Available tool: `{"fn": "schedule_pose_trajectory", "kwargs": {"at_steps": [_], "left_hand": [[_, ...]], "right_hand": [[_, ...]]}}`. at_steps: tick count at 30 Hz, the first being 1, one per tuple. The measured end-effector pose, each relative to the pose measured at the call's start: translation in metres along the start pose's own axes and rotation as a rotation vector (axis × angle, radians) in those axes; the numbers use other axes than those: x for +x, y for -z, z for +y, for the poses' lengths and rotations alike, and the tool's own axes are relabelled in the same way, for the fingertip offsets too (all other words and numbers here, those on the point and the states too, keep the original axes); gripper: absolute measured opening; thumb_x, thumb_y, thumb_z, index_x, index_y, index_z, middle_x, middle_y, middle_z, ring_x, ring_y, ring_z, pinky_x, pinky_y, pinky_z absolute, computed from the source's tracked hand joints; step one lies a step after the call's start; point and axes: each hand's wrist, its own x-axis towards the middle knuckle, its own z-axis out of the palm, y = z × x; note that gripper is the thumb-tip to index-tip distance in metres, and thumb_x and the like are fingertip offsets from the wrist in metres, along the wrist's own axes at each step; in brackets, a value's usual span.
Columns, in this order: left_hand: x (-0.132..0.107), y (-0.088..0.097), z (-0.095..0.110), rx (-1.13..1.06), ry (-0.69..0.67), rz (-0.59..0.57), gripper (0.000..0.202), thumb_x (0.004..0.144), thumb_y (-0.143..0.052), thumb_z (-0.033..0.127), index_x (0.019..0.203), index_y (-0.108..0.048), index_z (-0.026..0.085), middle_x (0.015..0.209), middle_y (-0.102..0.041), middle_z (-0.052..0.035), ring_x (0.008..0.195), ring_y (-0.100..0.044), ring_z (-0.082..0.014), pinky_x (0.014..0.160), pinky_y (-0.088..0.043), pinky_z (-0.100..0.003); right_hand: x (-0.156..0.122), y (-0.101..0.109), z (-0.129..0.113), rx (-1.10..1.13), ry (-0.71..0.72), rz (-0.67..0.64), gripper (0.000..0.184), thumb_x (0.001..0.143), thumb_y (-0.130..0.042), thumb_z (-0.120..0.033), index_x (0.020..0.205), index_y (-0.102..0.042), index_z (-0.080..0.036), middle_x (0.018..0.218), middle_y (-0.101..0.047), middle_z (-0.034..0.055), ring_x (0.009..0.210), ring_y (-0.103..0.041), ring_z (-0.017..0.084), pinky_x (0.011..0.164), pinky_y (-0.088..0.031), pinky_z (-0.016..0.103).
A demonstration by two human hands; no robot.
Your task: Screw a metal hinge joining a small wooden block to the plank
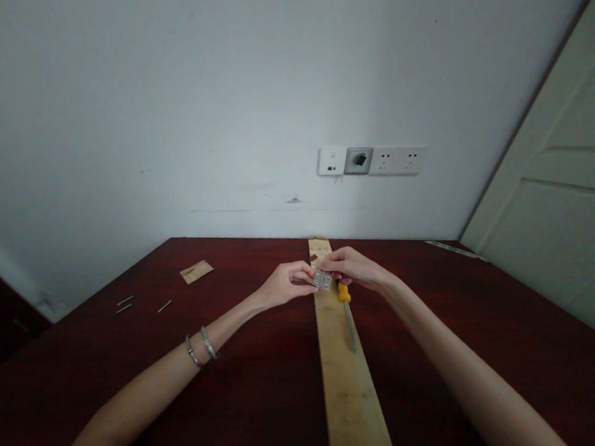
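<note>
A small silver metal hinge (322, 280) is held up over a long wooden plank (349, 391), its two leaves opened out and their holes showing. My left hand (288, 283) pinches the hinge's left edge between thumb and fingers. From the other side, my right hand (355, 266) grips its upper right part with the fingertips. Just below the right hand is a screwdriver (344, 293) with a yellow handle, its shaft pointing back towards me along the plank. The fingers partly hide the handle's far end, and I cannot tell whether they touch it.
Several thin metal screws or nails (164, 306) lie on the dark red table (229, 407) at the left. A small flat wood piece (197, 271) is behind them. The plank reaches almost to the white wall (216, 106), which carries sockets (396, 161). A pale panelled door (569, 208) stands right.
</note>
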Motion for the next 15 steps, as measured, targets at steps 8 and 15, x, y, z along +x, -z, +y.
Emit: {"fn": "schedule_pose_trajectory", "kwargs": {"at_steps": [8, 15], "left_hand": [[-0.0022, 0.0011, -0.0052, -0.008, -0.051, 0.119, 0.043, 0.069, -0.077, 0.026, 0.083, -0.036, 0.019, 0.081, -0.07, -0.0045, 0.076, -0.068, -0.0175, 0.071, -0.048, -0.028], [-0.002, -0.0022, -0.0069, -0.035, -0.072, 0.158, 0.045, 0.07, -0.077, 0.027, 0.082, -0.034, 0.02, 0.081, -0.07, -0.0045, 0.075, -0.068, -0.0169, 0.068, -0.047, -0.026]], "right_hand": [[0.0016, 0.0013, 0.0017, -0.047, 0.033, -0.003, 0.036, 0.07, -0.068, -0.049, 0.064, -0.063, -0.013, 0.05, -0.041, -0.0057, 0.044, -0.031, 0.005, 0.041, -0.021, 0.021], [0.0013, 0.0038, -0.001, -0.104, 0.063, 0.018, 0.038, 0.071, -0.067, -0.051, 0.068, -0.066, -0.013, 0.051, -0.043, -0.0049, 0.045, -0.033, 0.005, 0.041, -0.023, 0.021]]}}
